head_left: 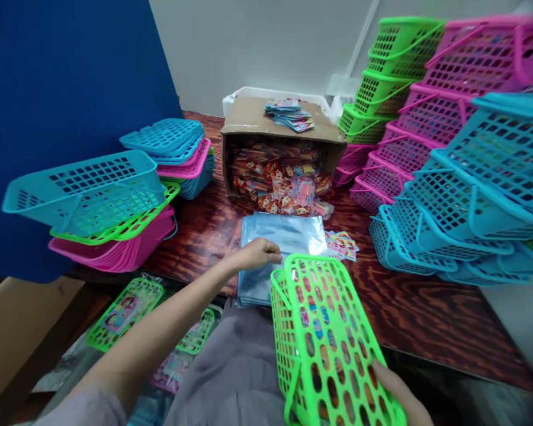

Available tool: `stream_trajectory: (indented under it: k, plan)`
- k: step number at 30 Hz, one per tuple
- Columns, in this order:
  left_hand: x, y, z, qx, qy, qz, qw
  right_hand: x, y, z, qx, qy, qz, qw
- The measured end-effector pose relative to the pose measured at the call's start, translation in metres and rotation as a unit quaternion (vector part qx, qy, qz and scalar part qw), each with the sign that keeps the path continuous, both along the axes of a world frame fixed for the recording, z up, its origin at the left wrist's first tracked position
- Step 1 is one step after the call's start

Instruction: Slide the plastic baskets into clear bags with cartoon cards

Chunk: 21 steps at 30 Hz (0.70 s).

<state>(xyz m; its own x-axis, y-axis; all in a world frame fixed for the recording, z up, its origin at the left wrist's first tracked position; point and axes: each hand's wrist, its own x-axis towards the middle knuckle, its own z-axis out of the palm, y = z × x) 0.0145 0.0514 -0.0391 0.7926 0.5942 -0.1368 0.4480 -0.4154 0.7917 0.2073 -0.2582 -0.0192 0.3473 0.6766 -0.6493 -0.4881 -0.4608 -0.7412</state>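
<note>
My right hand (402, 390) grips the lower right edge of a bright green plastic basket (342, 337) with a slotted lid. The basket is tilted over my lap at the table's front edge, and colourful items show through its slots. My left hand (260, 254) has its fingers curled closed over a stack of clear plastic bags (275, 228), just left of the basket's top corner. Whatever those fingers may hold is hidden. Small printed cards (342, 244) lie to the right of the bags.
An open cardboard box (244, 115) of packaged cartoon items stands behind the bags, with card stacks (288, 112) on top. Filled blue baskets (462, 207) and pink baskets (475, 59) are piled right. Nested baskets (102, 195) stand left. Wrapped green-lidded baskets (127, 310) lie below the table.
</note>
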Motion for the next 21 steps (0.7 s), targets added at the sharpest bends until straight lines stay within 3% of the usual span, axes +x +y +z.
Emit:
stream_trajectory:
  k: [8,14,17,21]
  plan:
    - [-0.007,-0.014,0.004,0.013,-0.06,0.076,0.995,-0.025,0.017,-0.023,0.047,0.095,-0.026,0.994]
    - [-0.033,-0.06,0.001,0.084,-0.107,0.123,0.983,-0.024,0.019,-0.048,0.051,0.07,-0.048,0.995]
    - [-0.054,-0.084,-0.005,0.132,-0.122,0.139,0.974,-0.026,0.016,-0.04,0.03,0.096,-0.051,0.994]
    - [-0.068,-0.102,-0.014,0.176,-0.079,0.114,0.975,-0.034,0.013,-0.014,-0.005,0.143,-0.043,0.989]
